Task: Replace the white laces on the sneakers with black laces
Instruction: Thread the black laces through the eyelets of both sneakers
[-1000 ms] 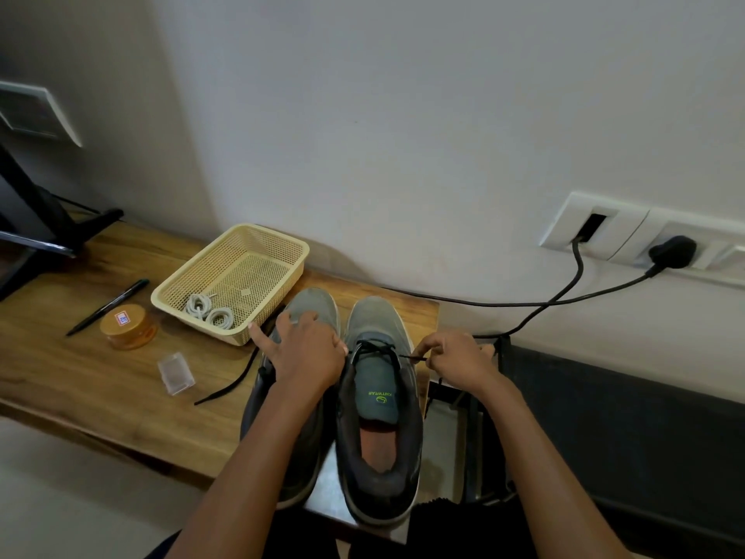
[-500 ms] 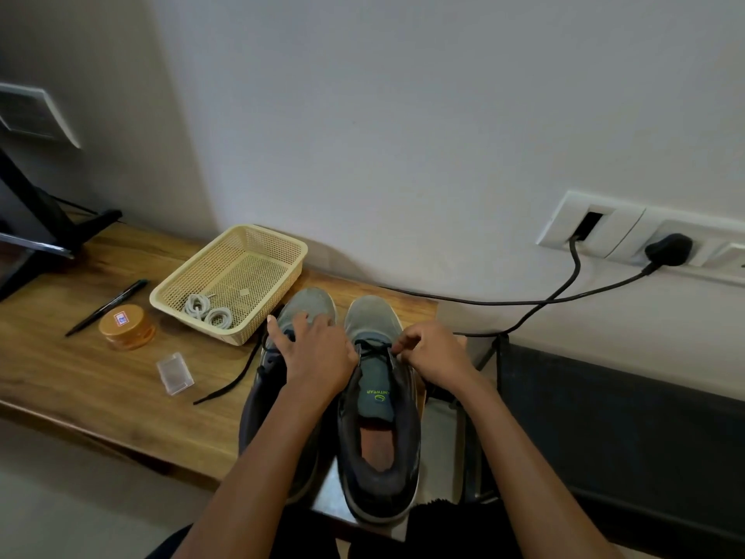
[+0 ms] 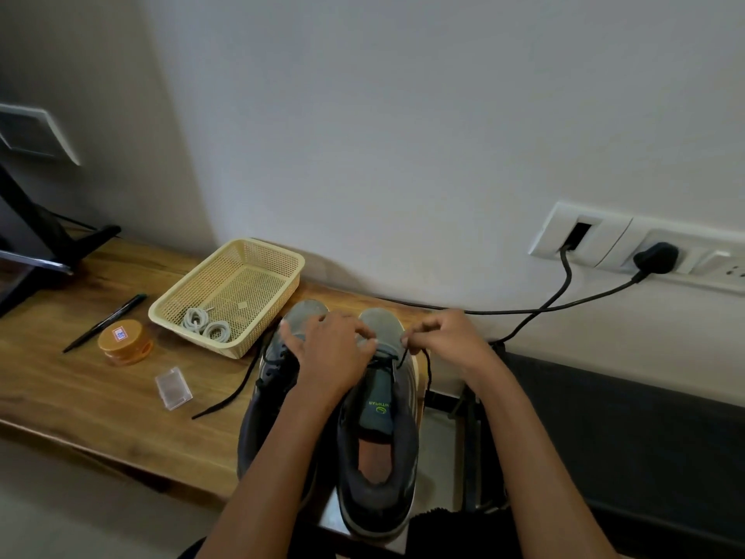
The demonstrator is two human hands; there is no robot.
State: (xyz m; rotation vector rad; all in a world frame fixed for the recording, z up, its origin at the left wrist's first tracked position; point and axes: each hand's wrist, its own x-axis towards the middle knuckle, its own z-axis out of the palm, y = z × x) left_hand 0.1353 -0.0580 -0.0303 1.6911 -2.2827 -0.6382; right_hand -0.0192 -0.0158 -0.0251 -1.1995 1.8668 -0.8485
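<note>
Two grey sneakers stand side by side at the right end of the wooden table, toes toward the wall. My left hand (image 3: pixel 330 349) rests across the left sneaker (image 3: pixel 262 401), its fingertips reaching the toe of the right sneaker (image 3: pixel 379 449). My right hand (image 3: pixel 447 340) pinches the black lace (image 3: pixel 428 369) at the front eyelets of the right sneaker; the lace hangs down over the table's right edge. Another black lace (image 3: pixel 229 393) trails from the left sneaker across the table. Two coiled white laces (image 3: pixel 205 324) lie in the yellow basket (image 3: pixel 225 344).
On the table (image 3: pixel 80 397) left of the sneakers lie a clear plastic box (image 3: pixel 173 387), an orange round container (image 3: pixel 123 340) and a black pen (image 3: pixel 105 322). A dark stand (image 3: pixel 48 244) sits at the far left. Black cables (image 3: pixel 564 296) run from wall sockets (image 3: pixel 645 248) behind the shoes.
My right hand has moved from the right side of the right sneaker up to its front eyelets, bringing the black lace in. My left hand slid forward toward the toes.
</note>
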